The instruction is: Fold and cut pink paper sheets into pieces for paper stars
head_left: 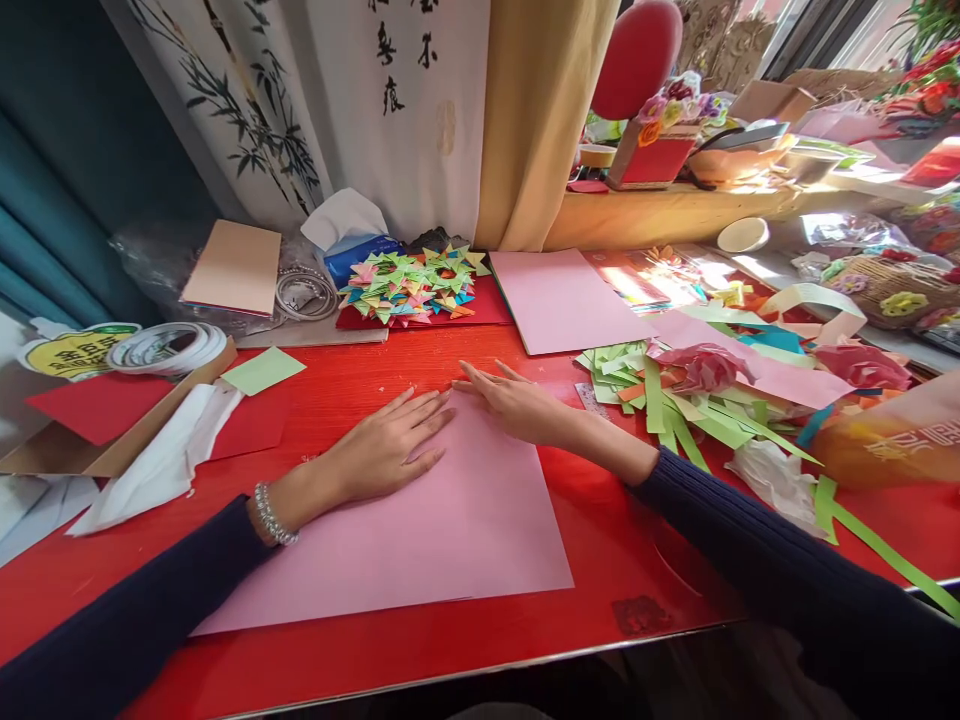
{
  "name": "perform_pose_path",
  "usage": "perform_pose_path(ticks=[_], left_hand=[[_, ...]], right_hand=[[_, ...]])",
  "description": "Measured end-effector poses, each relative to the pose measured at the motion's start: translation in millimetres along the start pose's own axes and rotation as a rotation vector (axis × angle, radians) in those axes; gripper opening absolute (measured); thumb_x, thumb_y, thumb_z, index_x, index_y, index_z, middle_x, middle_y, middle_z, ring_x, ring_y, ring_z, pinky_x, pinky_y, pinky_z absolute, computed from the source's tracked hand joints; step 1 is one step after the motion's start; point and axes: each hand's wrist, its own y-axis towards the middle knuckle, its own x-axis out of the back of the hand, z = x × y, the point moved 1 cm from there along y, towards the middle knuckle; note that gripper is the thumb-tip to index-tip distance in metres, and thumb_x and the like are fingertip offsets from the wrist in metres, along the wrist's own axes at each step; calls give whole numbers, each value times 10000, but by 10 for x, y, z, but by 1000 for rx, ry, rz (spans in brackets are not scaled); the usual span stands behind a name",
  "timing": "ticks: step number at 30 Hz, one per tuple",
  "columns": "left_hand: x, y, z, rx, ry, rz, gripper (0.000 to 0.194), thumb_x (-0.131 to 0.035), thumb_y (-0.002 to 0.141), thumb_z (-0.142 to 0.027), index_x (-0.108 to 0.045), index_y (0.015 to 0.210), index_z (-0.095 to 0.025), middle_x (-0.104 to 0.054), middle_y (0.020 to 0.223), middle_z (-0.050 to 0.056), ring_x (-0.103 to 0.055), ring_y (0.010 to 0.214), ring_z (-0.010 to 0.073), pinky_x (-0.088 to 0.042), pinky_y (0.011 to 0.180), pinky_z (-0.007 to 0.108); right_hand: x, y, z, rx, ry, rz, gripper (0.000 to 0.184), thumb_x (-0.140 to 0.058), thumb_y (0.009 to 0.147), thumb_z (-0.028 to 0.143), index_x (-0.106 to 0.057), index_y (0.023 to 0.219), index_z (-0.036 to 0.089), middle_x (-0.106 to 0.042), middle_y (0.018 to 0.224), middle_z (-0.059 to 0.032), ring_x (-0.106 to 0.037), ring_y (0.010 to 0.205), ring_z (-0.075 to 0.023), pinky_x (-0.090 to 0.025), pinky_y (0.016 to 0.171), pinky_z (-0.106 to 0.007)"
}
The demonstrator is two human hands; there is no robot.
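L hand, R hand on 1 pink ppr — red tbl under.

L hand palm down, fingers slightly spread, ptg twd far edge of tabletop & a bit R; thumb out to side. L arm, dark sleeve, angles in from tabletop's near L, wrist bare of cuff. R hand open, fingers apart, ptg twd far L corner. R arm, same sleeve, crosses near edge. Hands v. close tog.
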Motion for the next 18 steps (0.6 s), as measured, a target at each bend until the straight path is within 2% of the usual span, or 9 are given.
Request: perform_pose_path(ticks=[4, 7, 9, 11, 14, 18], left_hand=[[-2, -7, 0, -1, 3, -4, 546, -305, 976, -441, -323, 1452, -172, -295, 1517, 95, -235, 1421, 233, -190, 1176, 461], [-7, -11, -5, -8, 3, -17, 545, -313, 975, -440, -339, 1445, -167, -286, 1519, 94, -227, 1424, 236, -193, 1175, 457], [-9, -5, -11, -9, -1, -33, 538, -326, 973, -434, -351, 1440, -168, -307, 1511, 94, -238, 1421, 231, -189, 1177, 452], [-11, 7, -21, -8, -1, -36, 536, -330, 973, -425, -345, 1442, -167, -309, 1509, 95, -245, 1419, 230, -179, 1178, 455], [-4, -5, -39, 8, 1, -31, 544, -321, 976, -416, -310, 1457, -162, -288, 1516, 92, -243, 1419, 232, -170, 1180, 460], [23, -266, -55, 37, -17, 2, 536, -305, 984, -376, -252, 1477, -172, -290, 1517, 65, -261, 1413, 207, -174, 1187, 412]], right_hand=[[35, -15, 43, 13, -86, -62, 478, -258, 928, 76, -401, 1385, 56, -336, 1483, -184, -397, 1345, -253, -204, 1122, -601], [52, 3, 139, 51, -143, -137, 497, -263, 932, 75, -316, 1422, 5, -335, 1484, -191, -371, 1360, -259, -98, 1140, -618], [43, 0, 178, 65, -149, -139, 515, -272, 939, 92, -260, 1445, -2, -375, 1466, -185, -358, 1368, -249, -62, 1149, -608], [27, -8, 186, 58, -159, -125, 520, -291, 935, 95, -273, 1448, 11, -405, 1450, -181, -370, 1362, -247, -64, 1159, -590], [12, -6, 166, 49, -207, -124, 485, -295, 921, 67, -403, 1393, 35, -393, 1458, -177, -421, 1327, -260, -81, 1166, -574], [14, 9, 148, 39, -235, -140, 427, -268, 979, 161, -513, 1317, 74, -419, 1447, -159, -457, 1298, -275, -129, 1154, -589]])
